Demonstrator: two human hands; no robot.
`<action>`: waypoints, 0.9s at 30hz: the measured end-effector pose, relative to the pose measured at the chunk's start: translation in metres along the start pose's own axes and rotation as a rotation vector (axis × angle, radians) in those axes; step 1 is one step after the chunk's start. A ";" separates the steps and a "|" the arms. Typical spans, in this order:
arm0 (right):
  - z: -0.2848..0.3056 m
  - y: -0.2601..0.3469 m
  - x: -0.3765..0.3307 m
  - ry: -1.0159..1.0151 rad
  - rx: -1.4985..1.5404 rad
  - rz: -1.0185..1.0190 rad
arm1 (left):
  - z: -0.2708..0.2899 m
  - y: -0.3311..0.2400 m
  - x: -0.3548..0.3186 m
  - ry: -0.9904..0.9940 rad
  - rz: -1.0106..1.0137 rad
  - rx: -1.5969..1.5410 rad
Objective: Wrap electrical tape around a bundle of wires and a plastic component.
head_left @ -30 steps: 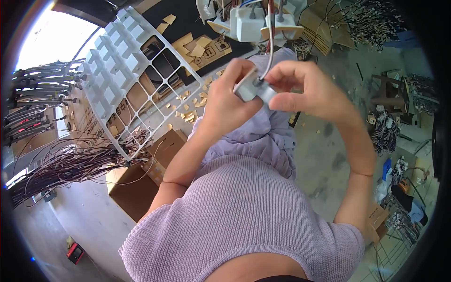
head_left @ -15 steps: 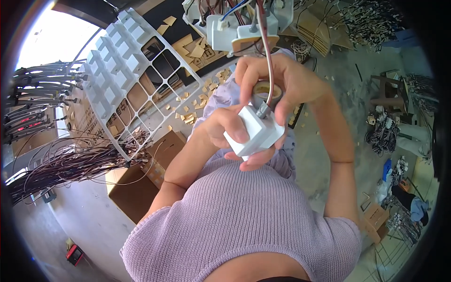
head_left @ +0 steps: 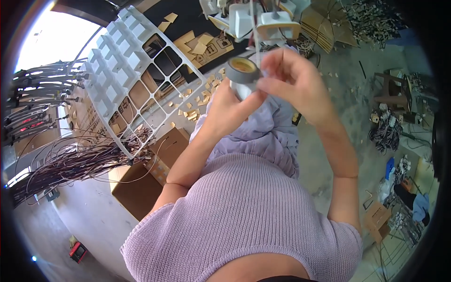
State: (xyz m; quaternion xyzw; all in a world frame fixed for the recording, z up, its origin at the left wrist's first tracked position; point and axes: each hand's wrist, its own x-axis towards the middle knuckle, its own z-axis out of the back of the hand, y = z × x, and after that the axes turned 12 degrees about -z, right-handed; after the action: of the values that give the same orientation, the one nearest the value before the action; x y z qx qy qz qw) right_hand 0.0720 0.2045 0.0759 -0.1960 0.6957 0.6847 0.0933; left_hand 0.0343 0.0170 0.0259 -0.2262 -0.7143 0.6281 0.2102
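In my left hand is a white plastic housing, its fingers and thumb closed around it, with most of it hidden by the hand and the tape. A roll of grey tape sits right over the housing. My right hand is on the roll's right side; its thumb reaches to the tape's edge while the other fingers curl and blur. Whether they pinch a strip of tape cannot be made out. A pale cable runs up from behind the tape, between my hands.
White housings with wires hang just beyond my hands. On the left stand a white grid rack, bundled dark cables and an open carton. Cardboard scraps litter the floor; more cable bundles lie at the right.
My hands and the white housing have moved up and away from my body. The tape roll has come over the housing, and my right hand has shifted off the housing to the roll's side.
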 end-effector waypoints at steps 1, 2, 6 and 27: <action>0.001 -0.002 0.005 -0.053 -0.096 0.028 | 0.000 0.000 -0.001 0.097 0.127 -0.222; 0.005 -0.003 0.012 -0.135 -0.194 0.043 | 0.001 -0.001 -0.003 0.208 0.220 -0.486; 0.015 -0.005 0.041 0.530 0.020 0.267 | -0.005 0.000 -0.001 0.521 0.235 -0.969; 0.010 -0.007 0.029 0.050 -0.151 0.093 | -0.003 -0.008 -0.013 0.149 0.127 -0.516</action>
State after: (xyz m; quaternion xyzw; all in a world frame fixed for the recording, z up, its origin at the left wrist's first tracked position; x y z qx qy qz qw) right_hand 0.0472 0.2104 0.0573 -0.1868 0.6526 0.7338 0.0288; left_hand 0.0461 0.0114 0.0337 -0.3622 -0.8176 0.4189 0.1577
